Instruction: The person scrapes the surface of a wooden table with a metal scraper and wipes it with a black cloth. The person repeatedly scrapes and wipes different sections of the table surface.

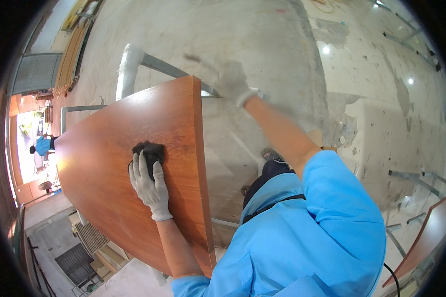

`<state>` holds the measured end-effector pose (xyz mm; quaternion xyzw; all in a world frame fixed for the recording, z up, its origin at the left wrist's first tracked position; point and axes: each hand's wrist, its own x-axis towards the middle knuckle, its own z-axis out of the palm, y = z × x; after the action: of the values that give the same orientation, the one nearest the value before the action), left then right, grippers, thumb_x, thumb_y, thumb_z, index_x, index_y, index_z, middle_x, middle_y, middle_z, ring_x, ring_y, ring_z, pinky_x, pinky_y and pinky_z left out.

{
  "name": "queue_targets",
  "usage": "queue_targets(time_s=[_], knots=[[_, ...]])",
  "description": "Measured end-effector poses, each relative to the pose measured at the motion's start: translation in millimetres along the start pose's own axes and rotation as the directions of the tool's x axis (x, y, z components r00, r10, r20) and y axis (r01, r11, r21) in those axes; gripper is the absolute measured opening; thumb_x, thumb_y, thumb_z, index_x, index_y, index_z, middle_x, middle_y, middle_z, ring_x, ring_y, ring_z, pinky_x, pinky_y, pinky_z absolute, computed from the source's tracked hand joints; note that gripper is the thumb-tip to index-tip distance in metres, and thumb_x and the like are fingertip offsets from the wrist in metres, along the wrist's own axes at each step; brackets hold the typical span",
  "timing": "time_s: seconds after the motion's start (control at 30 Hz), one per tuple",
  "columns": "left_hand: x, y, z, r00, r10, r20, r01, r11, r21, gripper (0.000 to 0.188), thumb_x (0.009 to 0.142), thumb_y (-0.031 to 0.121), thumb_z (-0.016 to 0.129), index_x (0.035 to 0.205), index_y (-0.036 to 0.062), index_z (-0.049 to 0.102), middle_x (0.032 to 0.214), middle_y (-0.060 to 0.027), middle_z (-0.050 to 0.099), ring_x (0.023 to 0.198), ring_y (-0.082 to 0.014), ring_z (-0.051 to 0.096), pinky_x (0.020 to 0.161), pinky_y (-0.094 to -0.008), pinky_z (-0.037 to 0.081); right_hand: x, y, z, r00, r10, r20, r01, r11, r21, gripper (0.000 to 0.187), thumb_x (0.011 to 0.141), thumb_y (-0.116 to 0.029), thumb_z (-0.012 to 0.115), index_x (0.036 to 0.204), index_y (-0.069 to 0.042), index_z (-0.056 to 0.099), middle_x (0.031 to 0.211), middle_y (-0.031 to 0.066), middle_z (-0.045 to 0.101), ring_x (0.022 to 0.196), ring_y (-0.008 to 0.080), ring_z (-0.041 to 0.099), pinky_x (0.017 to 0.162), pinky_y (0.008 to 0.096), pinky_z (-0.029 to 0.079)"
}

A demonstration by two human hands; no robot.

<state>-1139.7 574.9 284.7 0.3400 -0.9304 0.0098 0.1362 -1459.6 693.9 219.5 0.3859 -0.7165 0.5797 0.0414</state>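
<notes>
A large reddish-brown wooden panel (173, 109) with a glossy face lies across a metal stand (161, 65). My left hand (151, 190), in a pale grey work glove, presses a crumpled black cloth (156, 153) against the panel's face, its fingers over the cloth. Beyond the panel's right edge, my right hand (231, 81), also gloved, is held out over the floor and smeared by motion. A thin dark streak (198, 58) reaches left from that hand; whether it is something held cannot be made out.
One upright of the stand is wrapped in white (127, 72). Another brown panel (426, 237) and metal frame legs (416, 179) stand at the right. Long boards (70, 59) lean at the far left. A person in blue (43, 144) is beyond the panel's far end.
</notes>
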Motion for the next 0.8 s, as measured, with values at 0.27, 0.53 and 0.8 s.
queue_targets(time_s=[0.27, 0.53, 0.8], knots=[[11.9, 9.6, 1.7, 0.999, 0.05, -0.001, -0.05, 0.999, 0.003, 0.059, 0.105, 0.047, 0.05, 0.145, 0.0043, 0.057, 0.152, -0.0194, 0.054, 0.139, -0.0459, 0.045, 0.117, -0.0534, 0.035, -22.9, 15.4, 10.8, 0.985, -0.147, -0.088, 0.159, 0.974, 0.158, 0.03, 0.103, -0.016, 0.056, 0.13, -0.015, 0.07, 0.084, 0.0093, 0.069, 0.077, 0.0264, 0.068, 0.068, 0.0389, 0.053], [77.7, 47.5, 25.0, 0.984, 0.175, -0.031, -0.177, 0.983, -0.051, 0.056, 0.104, 0.045, 0.052, 0.145, 0.0075, 0.058, 0.15, -0.0207, 0.054, 0.137, -0.0463, 0.046, 0.116, -0.0538, 0.035, -34.8, 36.8, 3.8, 0.881, 0.457, 0.121, -0.404, 0.596, 0.694, 0.024, 0.107, -0.022, 0.056, 0.116, -0.004, 0.07, 0.079, -0.0007, 0.059, 0.073, 0.0076, 0.051, 0.066, 0.0263, 0.045], [119.4, 55.4, 38.6, 0.992, 0.115, -0.043, -0.12, 0.984, -0.132, 0.053, 0.102, 0.041, 0.059, 0.14, 0.0051, 0.062, 0.145, -0.0177, 0.06, 0.135, -0.0391, 0.051, 0.115, -0.05, 0.038, -71.8, -17.2, 41.4, 0.737, 0.619, 0.273, -0.521, 0.261, 0.813, 0.028, 0.109, -0.027, 0.057, 0.122, -0.003, 0.058, 0.086, 0.002, 0.056, 0.071, 0.0087, 0.049, 0.063, 0.024, 0.041]])
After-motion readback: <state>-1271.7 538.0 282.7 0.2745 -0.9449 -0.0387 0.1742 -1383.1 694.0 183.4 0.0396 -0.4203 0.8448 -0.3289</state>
